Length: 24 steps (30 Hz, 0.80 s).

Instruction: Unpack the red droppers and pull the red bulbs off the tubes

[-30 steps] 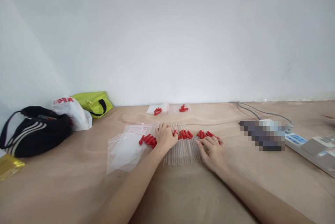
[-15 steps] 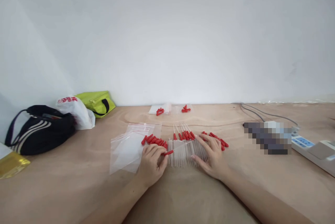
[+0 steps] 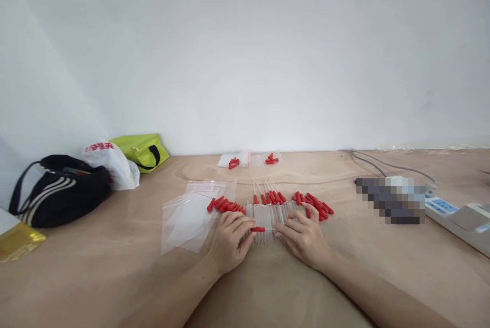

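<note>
My left hand (image 3: 231, 243) is closed round the end of a red rubber dropper bulb (image 3: 259, 229). A thin glass tube (image 3: 270, 230) runs level from that bulb to my right hand (image 3: 304, 238), whose thumb and fingers pinch its other end. Under both hands lies a row of loose glass tubes (image 3: 264, 211), side by side. Just beyond it rest several droppers with red bulbs (image 3: 273, 197), their tubes pointing away. Loose red bulbs (image 3: 224, 204) are heaped beside my left hand, and more red bulbs (image 3: 312, 202) lie behind my right.
Clear zip bags (image 3: 187, 220) lie on the wooden table at left. Small bags with red bulbs (image 3: 233, 163) are near the wall. A black bag (image 3: 61, 190), white plastic bag (image 3: 111, 164) and green bag (image 3: 141, 149) stand at far left; a power strip (image 3: 440, 205) is at right.
My left hand has moved slightly right with the red bulb, which has turned from slanted to level. My right hand's fingers have come in from spread to pinched on the tube.
</note>
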Each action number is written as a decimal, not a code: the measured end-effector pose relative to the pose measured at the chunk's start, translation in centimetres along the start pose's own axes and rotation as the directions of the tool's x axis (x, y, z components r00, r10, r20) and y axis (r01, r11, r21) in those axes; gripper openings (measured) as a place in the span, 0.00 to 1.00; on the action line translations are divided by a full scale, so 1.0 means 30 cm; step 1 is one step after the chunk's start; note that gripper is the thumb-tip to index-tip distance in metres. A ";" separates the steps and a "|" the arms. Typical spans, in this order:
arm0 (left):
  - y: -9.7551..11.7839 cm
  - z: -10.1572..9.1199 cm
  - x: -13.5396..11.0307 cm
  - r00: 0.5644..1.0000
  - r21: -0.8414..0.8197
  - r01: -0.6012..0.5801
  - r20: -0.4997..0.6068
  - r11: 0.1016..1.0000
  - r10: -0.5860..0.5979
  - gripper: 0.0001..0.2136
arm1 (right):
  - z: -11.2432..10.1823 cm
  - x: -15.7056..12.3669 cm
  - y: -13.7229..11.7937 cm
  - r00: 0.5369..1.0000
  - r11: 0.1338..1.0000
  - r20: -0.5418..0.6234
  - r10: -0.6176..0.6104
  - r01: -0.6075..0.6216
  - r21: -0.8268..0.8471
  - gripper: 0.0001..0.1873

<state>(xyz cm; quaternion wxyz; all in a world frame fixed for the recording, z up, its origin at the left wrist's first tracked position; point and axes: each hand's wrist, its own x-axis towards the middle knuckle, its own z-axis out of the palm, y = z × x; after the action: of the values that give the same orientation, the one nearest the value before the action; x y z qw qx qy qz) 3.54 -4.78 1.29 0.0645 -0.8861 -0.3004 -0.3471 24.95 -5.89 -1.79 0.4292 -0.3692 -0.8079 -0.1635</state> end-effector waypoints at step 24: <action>-0.058 -0.024 -0.043 0.993 0.027 -0.082 -0.084 0.996 0.083 0.09 | -0.070 -0.017 0.016 0.999 0.999 0.007 0.040 -0.041 0.023 0.11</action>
<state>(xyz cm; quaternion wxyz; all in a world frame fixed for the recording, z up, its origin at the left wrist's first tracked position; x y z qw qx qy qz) 1.38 -4.22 0.82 0.1019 -0.8813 -0.2645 -0.3782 26.68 -7.03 -1.01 0.4340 -0.3811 -0.8035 -0.1443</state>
